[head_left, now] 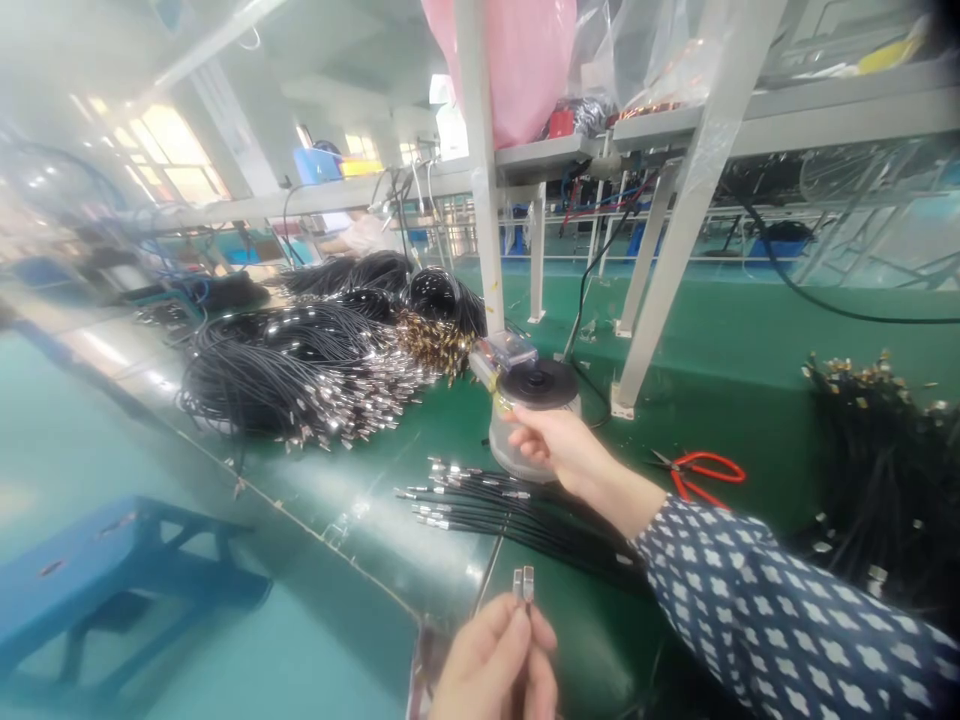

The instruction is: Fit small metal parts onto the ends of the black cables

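At 6 o'clock, low in the view, the left hand (495,665) is closed on a pair of metal-tipped connectors (523,583), thumb against fingers, with the two bright ends side by side and pointing toward 12 o'clock. The right hand (559,445) reaches in from 4 o'clock, its patterned sleeve (772,590) dark blue with white motifs; thumb and forefinger are brought together at the near left edge of a whitish tub (507,440) topped by a black disc (538,380), though whether anything thin is caught between them I cannot tell. A clear boxy piece (511,350) sits against the disc toward 11 o'clock. Between the two hands, a loose row of black cables (495,490) lies on the green surface (720,370), silvery ends toward 9 o'clock and the other ends running off under the right forearm. Red-handled scissors (679,464) rest at 4 o'clock, blades parted slightly (they lie just beyond the forearm). Between 3 and 4 o'clock is a dark cable bundle (877,470) with metallic ends. Around 9 o'clock spreads a big heap of coiled cables (262,365), silver tips in front, gold ones behind. A blue stool (82,565) stands at 8 o'clock, and a pink plastic bag (532,70) hangs high near 12 o'clock.
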`<action>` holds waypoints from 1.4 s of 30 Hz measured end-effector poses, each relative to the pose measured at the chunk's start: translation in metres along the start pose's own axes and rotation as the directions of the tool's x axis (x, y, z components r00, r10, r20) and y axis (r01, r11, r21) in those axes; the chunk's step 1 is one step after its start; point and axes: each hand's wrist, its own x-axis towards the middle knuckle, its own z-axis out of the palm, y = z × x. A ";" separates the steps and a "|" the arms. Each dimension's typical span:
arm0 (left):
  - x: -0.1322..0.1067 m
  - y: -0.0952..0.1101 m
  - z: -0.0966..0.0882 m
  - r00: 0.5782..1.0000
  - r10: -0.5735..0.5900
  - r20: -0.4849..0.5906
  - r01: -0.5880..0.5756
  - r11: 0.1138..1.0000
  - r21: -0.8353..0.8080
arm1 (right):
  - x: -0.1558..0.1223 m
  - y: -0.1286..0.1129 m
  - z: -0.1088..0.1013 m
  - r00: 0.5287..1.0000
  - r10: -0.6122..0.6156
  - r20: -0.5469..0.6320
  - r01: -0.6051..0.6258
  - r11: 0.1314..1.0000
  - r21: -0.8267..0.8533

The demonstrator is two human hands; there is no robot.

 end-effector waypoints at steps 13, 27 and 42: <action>-0.008 -0.002 0.002 0.999 0.039 -0.035 -0.037 0.997 0.060 | -0.025 -0.040 0.010 0.946 0.087 0.313 -0.203 0.912 0.358; -0.033 0.008 0.030 0.980 0.128 -0.154 -0.116 0.990 0.080 | -0.127 0.052 -0.060 0.869 0.148 0.473 0.101 0.882 -0.461; -0.046 0.006 0.044 0.948 0.211 -0.239 -0.161 0.964 0.212 | -0.149 0.052 -0.056 0.955 -0.097 0.281 0.248 0.783 -0.570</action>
